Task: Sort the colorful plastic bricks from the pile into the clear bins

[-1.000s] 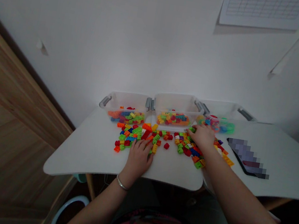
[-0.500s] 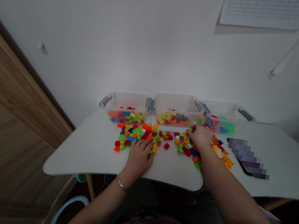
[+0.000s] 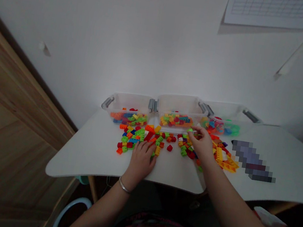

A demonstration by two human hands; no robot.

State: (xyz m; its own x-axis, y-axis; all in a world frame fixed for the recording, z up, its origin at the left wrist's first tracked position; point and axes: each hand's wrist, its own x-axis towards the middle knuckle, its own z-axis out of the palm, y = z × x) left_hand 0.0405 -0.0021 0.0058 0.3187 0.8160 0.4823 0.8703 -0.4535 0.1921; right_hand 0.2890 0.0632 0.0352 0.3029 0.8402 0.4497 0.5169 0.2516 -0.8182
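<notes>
A spread of small coloured building bricks (image 3: 164, 140) lies across the white table (image 3: 91, 150) in front of three clear plastic bins. My left hand (image 3: 141, 159) rests palm down at the near edge of the left pile, fingers stretched flat onto the bricks. My right hand (image 3: 202, 144) sits over the right pile, fingers curled in a pinch around a small green brick (image 3: 191, 131) just in front of the middle bin (image 3: 179, 108). The left bin (image 3: 128, 104) and the right bin (image 3: 225, 113) also hold mixed bricks.
A dark flat object (image 3: 252, 164), blurred out, lies on the table to the right of the bricks. A white wall stands close behind the bins. A wooden panel (image 3: 4, 106) runs along the left. A round pale blue stool rim (image 3: 68, 211) shows below the table edge.
My right hand has drawn slightly left and nearer, uncovering yellow and orange bricks on its right, and its fingers have closed on a green brick. The left hand has stayed in place.
</notes>
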